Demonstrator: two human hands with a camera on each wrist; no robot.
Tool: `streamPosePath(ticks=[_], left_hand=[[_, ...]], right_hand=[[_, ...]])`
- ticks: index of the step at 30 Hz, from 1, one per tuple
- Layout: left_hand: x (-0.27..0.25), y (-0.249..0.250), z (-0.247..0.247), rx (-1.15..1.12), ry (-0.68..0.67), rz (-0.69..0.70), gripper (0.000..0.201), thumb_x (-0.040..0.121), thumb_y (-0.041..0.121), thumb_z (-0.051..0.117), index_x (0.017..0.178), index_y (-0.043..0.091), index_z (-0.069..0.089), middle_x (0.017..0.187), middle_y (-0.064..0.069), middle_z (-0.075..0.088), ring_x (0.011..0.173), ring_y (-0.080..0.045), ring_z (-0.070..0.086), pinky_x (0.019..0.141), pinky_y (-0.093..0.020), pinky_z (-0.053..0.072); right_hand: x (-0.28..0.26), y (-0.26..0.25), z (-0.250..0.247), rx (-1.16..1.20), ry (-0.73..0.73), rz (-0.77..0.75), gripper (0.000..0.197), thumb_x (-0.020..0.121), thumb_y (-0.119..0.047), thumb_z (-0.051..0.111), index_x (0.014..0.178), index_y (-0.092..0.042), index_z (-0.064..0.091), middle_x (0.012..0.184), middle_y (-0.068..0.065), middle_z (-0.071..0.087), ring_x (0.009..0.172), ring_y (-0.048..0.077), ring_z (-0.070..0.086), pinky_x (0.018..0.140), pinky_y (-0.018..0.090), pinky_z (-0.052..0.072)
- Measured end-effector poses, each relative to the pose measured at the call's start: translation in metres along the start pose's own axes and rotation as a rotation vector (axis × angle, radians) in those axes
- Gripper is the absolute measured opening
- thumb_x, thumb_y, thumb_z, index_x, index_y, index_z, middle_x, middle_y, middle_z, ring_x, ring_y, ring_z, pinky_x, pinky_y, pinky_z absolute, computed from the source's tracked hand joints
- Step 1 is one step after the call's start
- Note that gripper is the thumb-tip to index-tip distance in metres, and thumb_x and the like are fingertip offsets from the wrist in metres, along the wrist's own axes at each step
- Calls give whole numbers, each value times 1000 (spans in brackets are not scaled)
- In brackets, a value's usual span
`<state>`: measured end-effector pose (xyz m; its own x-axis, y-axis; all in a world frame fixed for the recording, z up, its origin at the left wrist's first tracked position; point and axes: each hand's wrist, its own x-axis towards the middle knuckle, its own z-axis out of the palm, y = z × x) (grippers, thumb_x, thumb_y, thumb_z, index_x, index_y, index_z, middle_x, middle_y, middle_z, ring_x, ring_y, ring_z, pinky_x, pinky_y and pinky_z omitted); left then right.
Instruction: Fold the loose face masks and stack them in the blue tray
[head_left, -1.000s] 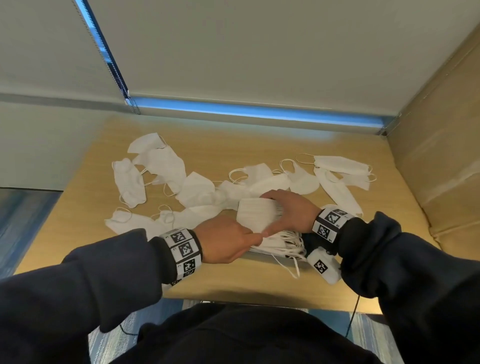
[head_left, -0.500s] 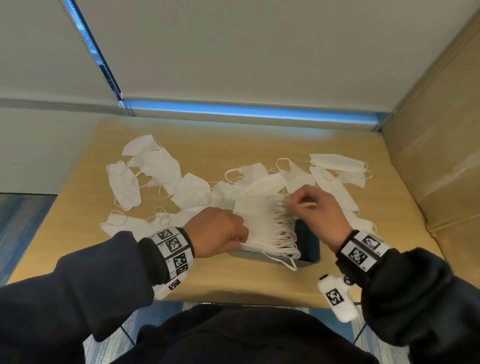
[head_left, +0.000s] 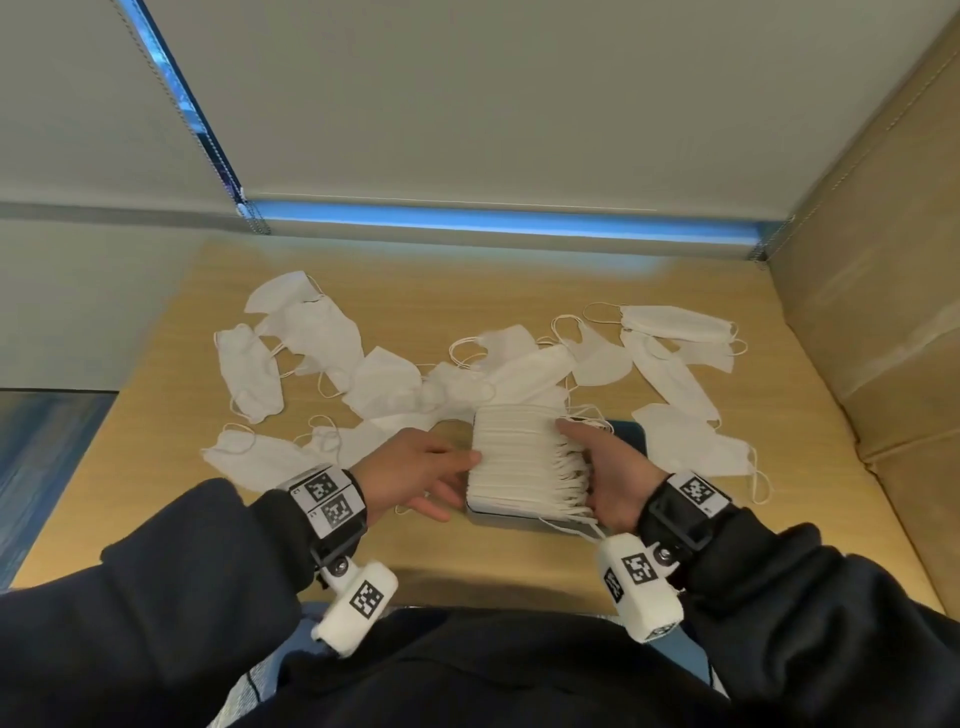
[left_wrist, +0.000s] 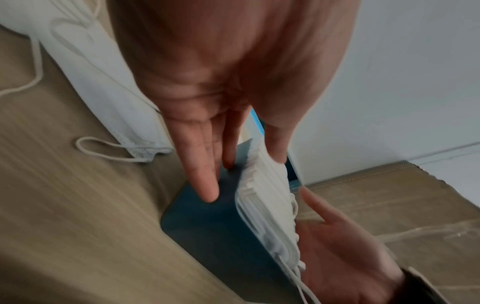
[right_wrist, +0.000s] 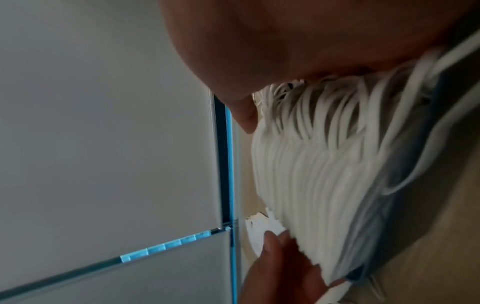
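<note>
A tall stack of folded white masks (head_left: 522, 457) stands in the blue tray (head_left: 629, 435) near the table's front edge. My left hand (head_left: 441, 475) lies against the stack's left side with straight fingers. In the left wrist view the left hand (left_wrist: 215, 176) points along the tray (left_wrist: 207, 222), its thumb on the stack (left_wrist: 267, 195). My right hand (head_left: 592, 462) presses flat on the stack's right side, over the hanging ear loops. The right wrist view shows the stack (right_wrist: 311, 174) edge-on, between both hands. Several loose masks (head_left: 322, 338) lie spread over the table behind.
More loose masks lie at the left (head_left: 249, 374), far right (head_left: 675, 323) and right of the tray (head_left: 691, 444). The wooden table (head_left: 493, 551) ends close to my body. A cardboard box (head_left: 883, 312) stands along the right; a grey wall closes off the back.
My right hand left the stack's top far corner and now lies flat on its right side. My left hand uncurled, fingers straight along the left side.
</note>
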<state>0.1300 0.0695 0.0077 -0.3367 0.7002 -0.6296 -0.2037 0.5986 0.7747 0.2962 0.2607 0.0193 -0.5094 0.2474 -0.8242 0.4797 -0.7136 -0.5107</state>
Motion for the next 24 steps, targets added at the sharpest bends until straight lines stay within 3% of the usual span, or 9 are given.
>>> streamPosePath(ticks=[2,5,6,9,11,14,19,24], left_hand=[[3,1,1,38,19,0,37,87,35,79,108,6,72,99,-12,78,92,-27,76,75,-39,64],[3,2,1,72,28,-17,44,80,31,87,112,7,68,101,-11,77,91,-24,77,72,-36,63],[4,2,3,99,23,-17,47,77,28,89,113,9,66,104,-11,76,92,-23,76,72,-35,63],[5,2,4,172,3,-2,47,73,19,92,111,11,65,107,-12,72,94,-23,75,75,-37,64],[6,4,2,158,-20,-2,45,75,17,90,110,9,64,104,-12,74,92,-24,76,77,-40,64],[6,8,2,126,-27,-7,42,81,30,85,111,8,65,99,-9,78,89,-22,77,74,-38,64],[10,16,2,152,-28,-10,48,84,45,80,114,12,63,103,-8,76,87,-22,77,76,-42,64],[12,27,4,187,-15,-8,37,90,51,71,113,24,61,99,-5,75,84,-24,77,74,-43,65]], right_hand=[[6,0,1,-19,-43,17,47,97,-39,62,132,-7,64,120,18,73,113,36,69,92,47,57],[11,-3,-7,15,-70,49,45,99,-40,59,126,-5,65,115,19,74,101,35,73,80,45,61],[13,-3,-10,22,-76,51,46,98,-41,60,126,-5,65,115,19,74,102,36,72,81,46,61],[18,2,-15,11,-127,28,60,92,-45,65,140,-9,59,134,19,65,124,40,62,108,55,46],[17,2,-18,27,-136,37,59,95,-48,61,140,-9,59,137,19,63,127,40,60,110,55,44],[21,-2,-20,62,-94,0,56,98,-50,56,135,-9,63,131,18,67,122,39,64,103,53,49],[20,3,-13,107,-146,-42,66,93,-52,63,143,-10,56,141,20,59,131,42,56,116,58,36],[23,6,-18,148,-81,-37,61,97,-47,61,142,-7,55,139,20,61,128,42,58,115,57,38]])
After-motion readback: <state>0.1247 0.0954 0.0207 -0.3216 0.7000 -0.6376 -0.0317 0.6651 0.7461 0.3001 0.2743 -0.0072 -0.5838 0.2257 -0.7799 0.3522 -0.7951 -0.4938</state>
